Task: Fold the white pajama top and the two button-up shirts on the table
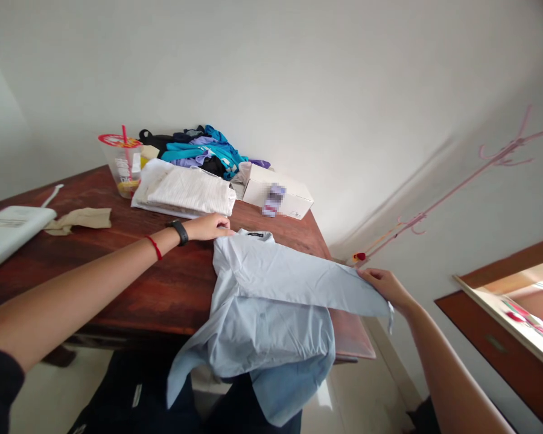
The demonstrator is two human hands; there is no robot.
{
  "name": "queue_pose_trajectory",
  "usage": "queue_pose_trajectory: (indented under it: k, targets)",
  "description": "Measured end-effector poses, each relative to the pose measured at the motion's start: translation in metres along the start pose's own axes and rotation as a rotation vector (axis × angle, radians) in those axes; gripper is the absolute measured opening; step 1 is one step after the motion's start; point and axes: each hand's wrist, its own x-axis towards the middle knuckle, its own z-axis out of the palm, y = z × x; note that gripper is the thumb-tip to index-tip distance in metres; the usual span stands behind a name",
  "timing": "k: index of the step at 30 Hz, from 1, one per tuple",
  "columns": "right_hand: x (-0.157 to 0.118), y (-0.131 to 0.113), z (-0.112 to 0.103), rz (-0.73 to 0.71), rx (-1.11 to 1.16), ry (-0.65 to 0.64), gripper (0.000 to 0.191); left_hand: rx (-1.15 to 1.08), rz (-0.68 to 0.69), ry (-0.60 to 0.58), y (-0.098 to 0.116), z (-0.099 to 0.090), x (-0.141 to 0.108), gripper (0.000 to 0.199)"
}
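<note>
A pale blue long-sleeved shirt [271, 325] lies over the front edge of the dark wooden table [163, 301], its lower part hanging down toward my lap. Its collar, with a dark label, points to the far side. Fingers closed, my left hand [210, 227] pinches the shirt at the shoulder beside the collar. My right hand [384, 284] grips one sleeve near the cuff and holds it stretched out to the right, past the table's side. The other sleeve droops off the front edge at the left.
Behind the shirt are a folded white cloth [190, 190], a white box [294, 196] and a heap of blue and dark clothes [208, 147]. A plastic cup [125, 166] with a red straw, a beige cloth [84, 220] and a white device [13, 232] stand leftward. A pink coat rack [461, 175] leans right.
</note>
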Motion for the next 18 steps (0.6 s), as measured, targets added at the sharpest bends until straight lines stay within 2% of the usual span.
queue_pose_trajectory:
  k: [2,4,5,8,9,11,13,15,18]
  targets:
    - [0.010,0.013,0.013,-0.066,-0.128,-0.011,0.065,0.068,-0.033,0.158,0.016,0.009,-0.022,0.026]
    - [0.018,0.026,0.024,-0.111,-0.233,-0.009,0.067,0.183,-0.077,0.347,0.037,0.025,-0.058,0.024]
    - [0.021,0.033,0.029,-0.124,-0.278,0.000,0.066,0.241,-0.109,0.368,0.049,0.036,-0.080,0.025]
    - [0.027,0.047,0.039,-0.125,-0.407,0.005,0.060,0.241,-0.280,0.109,0.081,0.072,-0.146,0.033]
    - [0.027,0.049,0.043,-0.118,-0.442,0.002,0.055,0.238,-0.315,0.069,0.089,0.084,-0.164,0.033]
    - [0.025,0.047,0.053,-0.129,-0.503,0.040,0.042,0.256,-0.354,0.089,0.099,0.108,-0.190,0.032]
    - [0.018,0.033,0.069,-0.205,-0.540,0.121,0.036,0.262,-0.365,0.133,0.105,0.128,-0.204,0.039]
    - [0.005,0.008,0.090,-0.344,-0.544,0.167,0.035,0.288,-0.361,0.178,0.108,0.142,-0.207,0.048]
    - [-0.024,-0.044,0.125,-0.566,-0.434,0.034,0.029,0.379,-0.386,0.223,0.112,0.150,-0.205,0.044]
